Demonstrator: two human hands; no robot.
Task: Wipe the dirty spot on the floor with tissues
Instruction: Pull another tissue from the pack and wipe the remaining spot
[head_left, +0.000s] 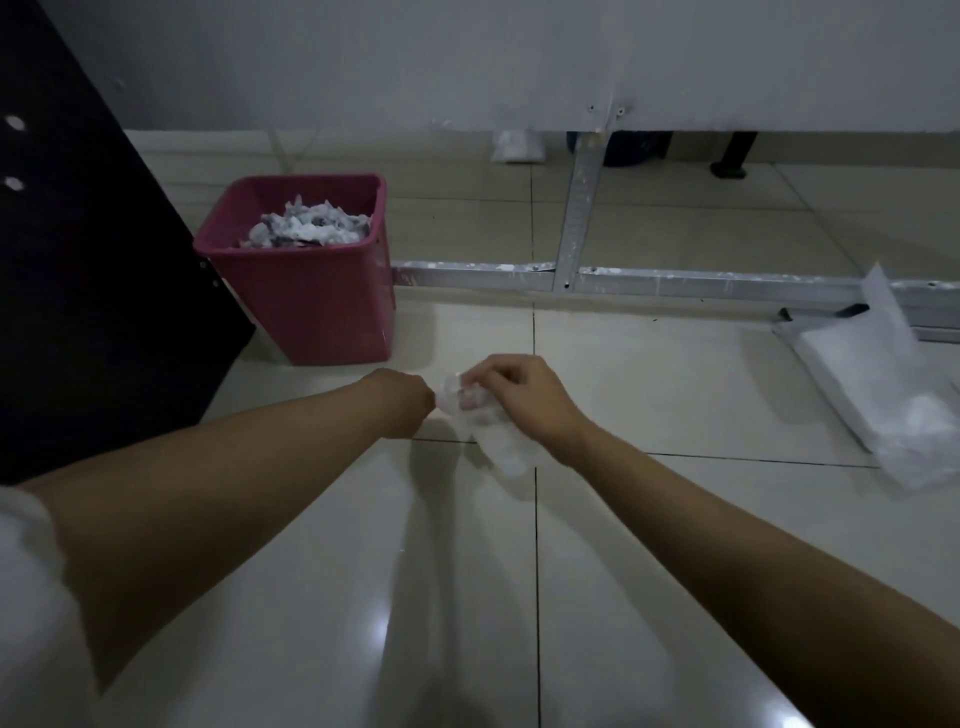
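Note:
A crumpled white tissue (493, 434) with faint pinkish marks hangs between my two hands above the pale floor tiles (675, 395). My right hand (519, 395) pinches its upper part with curled fingers. My left hand (402, 402) is closed beside the tissue's left edge; its fingers are turned away, so its grip on the tissue is hidden. An open plastic pack of white tissues (893, 395) lies on the floor to the right. No dirty spot shows on the tiles around my hands.
A pink bin (311, 306) holding several used tissues stands left of centre. A dark panel (93, 291) rises at the far left. A metal floor rail (675, 283) runs behind, below a white partition (519, 62). My arms cast shadows on the glossy tiles.

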